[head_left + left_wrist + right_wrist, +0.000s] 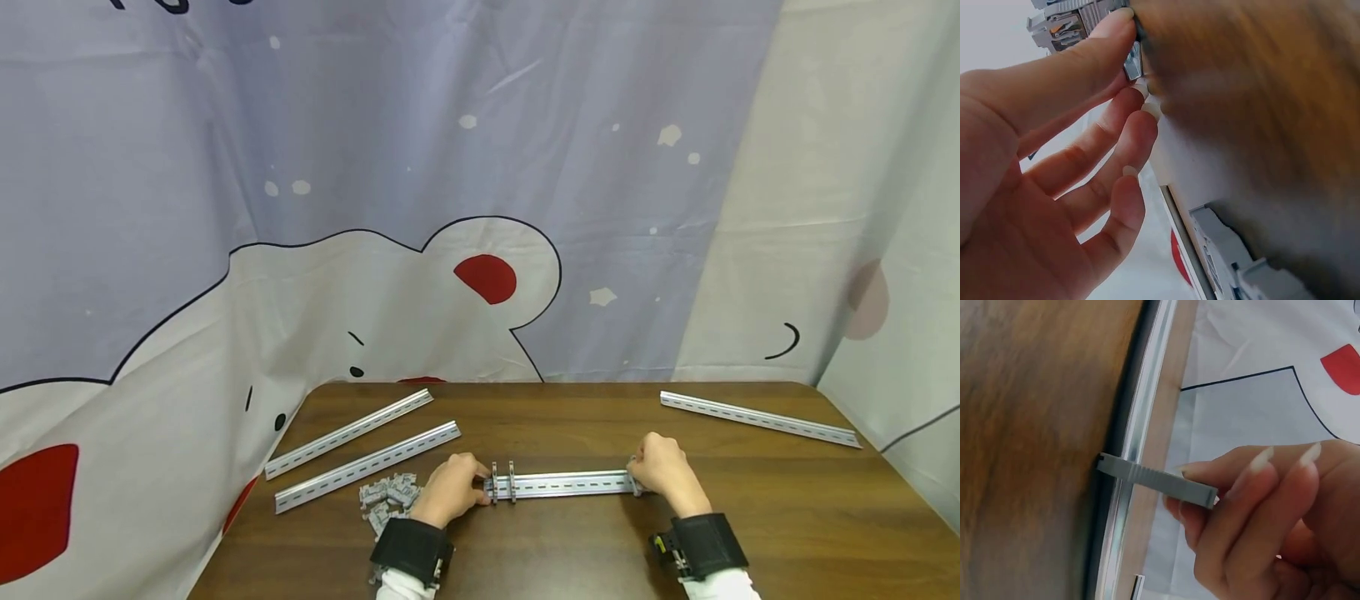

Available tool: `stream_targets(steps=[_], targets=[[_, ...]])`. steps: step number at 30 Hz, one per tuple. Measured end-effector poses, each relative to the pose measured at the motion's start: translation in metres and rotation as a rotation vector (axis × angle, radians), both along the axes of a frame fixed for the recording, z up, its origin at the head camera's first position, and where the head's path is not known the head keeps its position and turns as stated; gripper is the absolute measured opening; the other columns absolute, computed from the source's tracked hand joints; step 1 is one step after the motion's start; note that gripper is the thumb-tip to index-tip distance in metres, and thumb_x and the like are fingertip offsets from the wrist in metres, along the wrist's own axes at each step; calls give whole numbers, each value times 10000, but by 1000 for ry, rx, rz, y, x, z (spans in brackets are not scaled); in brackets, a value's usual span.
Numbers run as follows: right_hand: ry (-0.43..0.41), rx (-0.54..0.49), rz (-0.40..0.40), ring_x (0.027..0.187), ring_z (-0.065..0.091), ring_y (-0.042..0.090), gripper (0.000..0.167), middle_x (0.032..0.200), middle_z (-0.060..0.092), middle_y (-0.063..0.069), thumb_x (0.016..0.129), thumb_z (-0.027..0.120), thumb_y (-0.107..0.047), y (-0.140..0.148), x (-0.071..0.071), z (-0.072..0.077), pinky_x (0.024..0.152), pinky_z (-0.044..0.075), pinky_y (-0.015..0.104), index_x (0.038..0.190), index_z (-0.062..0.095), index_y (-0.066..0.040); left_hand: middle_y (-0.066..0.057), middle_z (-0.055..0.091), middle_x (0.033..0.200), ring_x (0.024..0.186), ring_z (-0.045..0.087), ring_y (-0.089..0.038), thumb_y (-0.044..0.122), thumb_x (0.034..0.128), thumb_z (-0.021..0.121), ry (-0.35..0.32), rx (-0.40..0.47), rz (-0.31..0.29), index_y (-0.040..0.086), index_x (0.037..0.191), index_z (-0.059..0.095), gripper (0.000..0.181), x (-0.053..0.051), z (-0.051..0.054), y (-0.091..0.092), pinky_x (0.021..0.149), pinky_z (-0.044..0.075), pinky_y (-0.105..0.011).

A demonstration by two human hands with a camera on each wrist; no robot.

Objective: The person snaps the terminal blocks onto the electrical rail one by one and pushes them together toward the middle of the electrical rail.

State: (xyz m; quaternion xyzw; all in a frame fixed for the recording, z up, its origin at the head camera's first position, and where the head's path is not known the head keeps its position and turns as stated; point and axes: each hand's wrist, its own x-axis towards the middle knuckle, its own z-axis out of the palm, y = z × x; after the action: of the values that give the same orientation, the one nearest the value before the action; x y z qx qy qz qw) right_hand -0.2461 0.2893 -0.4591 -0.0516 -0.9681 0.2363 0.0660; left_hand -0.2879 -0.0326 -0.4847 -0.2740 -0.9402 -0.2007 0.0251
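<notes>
A slotted metal DIN rail (573, 484) lies crosswise on the table in front of me. My left hand (450, 487) grips its left end between thumb and fingers; the rail's end (1134, 65) shows between them in the left wrist view. Close to that hand, two grey clips (512, 482) sit upright across the rail. At the right end, my right hand (662, 467) pinches another grey clip (1160, 484), which lies across the rail in the right wrist view. How that clip's far side meets the rail is hidden.
A pile of grey clips (397, 492) lies beside the left hand, partly hidden by the forearm. Two more rails (367, 467) lie slanted at the left, and another rail (761, 418) at the back right. A printed curtain (600, 208) hangs behind the wooden table (555, 554).
</notes>
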Motion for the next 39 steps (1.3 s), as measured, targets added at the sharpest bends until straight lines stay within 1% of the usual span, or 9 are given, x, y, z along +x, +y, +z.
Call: stream_targets(steps=[6, 10, 15, 20, 23, 27, 30, 33, 39], targets=[[-100, -44, 25, 453, 457, 127, 325, 416, 490, -65, 702, 560, -27, 3, 1, -4, 491, 277, 243, 496, 360, -177, -60, 721, 984, 957, 676, -263, 216, 708, 847, -9, -13, 6, 107, 992, 766, 315, 7, -1, 0, 802, 534, -371], [-137, -98, 60, 475, 489, 134, 291, 455, 527, -38, 743, 576, -34, 5, 2, -8, 505, 299, 245, 533, 408, -146, -57, 718, 959, 946, 673, -264, 216, 698, 850, -3, -17, 6, 103, 969, 769, 305, 10, -2, -2, 798, 532, -371], [-107, -120, 68, 485, 536, 129, 262, 449, 524, -53, 760, 602, -43, 2, 2, -12, 516, 349, 254, 545, 467, -110, -56, 721, 952, 929, 681, -251, 216, 685, 858, -5, 0, 15, 113, 949, 772, 297, 10, -4, -5, 786, 536, -366], [-76, -119, 91, 466, 534, 117, 285, 435, 517, -61, 748, 601, -38, -9, -3, -9, 502, 339, 244, 531, 440, -128, -75, 722, 965, 920, 685, -261, 193, 692, 854, -22, 30, 13, 100, 950, 771, 287, 6, -5, -6, 778, 540, -372], [-76, -114, 102, 456, 534, 112, 300, 425, 519, -65, 746, 598, -32, -18, -7, -8, 496, 339, 238, 522, 430, -140, -89, 722, 957, 890, 689, -263, 177, 695, 853, -20, 55, -1, 85, 952, 768, 286, 5, -3, -6, 753, 544, -372], [-60, -101, 101, 451, 533, 109, 301, 416, 524, -65, 729, 603, -23, -28, -10, -7, 500, 344, 234, 512, 431, -140, -99, 721, 959, 884, 691, -277, 162, 702, 848, -41, 83, -4, 71, 952, 766, 278, 4, -1, -6, 753, 545, -383], [-56, -108, 110, 449, 543, 100, 301, 418, 529, -62, 724, 610, -21, -35, -12, -7, 497, 350, 232, 511, 431, -135, -95, 723, 984, 915, 689, -283, 163, 708, 845, -76, 82, 12, 78, 957, 767, 274, 3, -1, -5, 780, 543, -391], [-67, -113, 120, 448, 544, 104, 300, 418, 530, -62, 730, 609, -19, -43, -14, -6, 500, 357, 233, 510, 443, -135, -85, 725, 1005, 932, 688, -275, 178, 709, 846, -94, 68, 18, 96, 966, 768, 281, 1, -1, -3, 789, 543, -383], [-79, -86, 102, 461, 544, 134, 277, 416, 543, -54, 728, 608, -17, -54, -16, -3, 517, 372, 248, 507, 477, -122, -73, 730, 1006, 929, 691, -257, 200, 711, 846, -98, 57, 24, 107, 975, 770, 290, -1, 0, 0, 785, 541, -369]])
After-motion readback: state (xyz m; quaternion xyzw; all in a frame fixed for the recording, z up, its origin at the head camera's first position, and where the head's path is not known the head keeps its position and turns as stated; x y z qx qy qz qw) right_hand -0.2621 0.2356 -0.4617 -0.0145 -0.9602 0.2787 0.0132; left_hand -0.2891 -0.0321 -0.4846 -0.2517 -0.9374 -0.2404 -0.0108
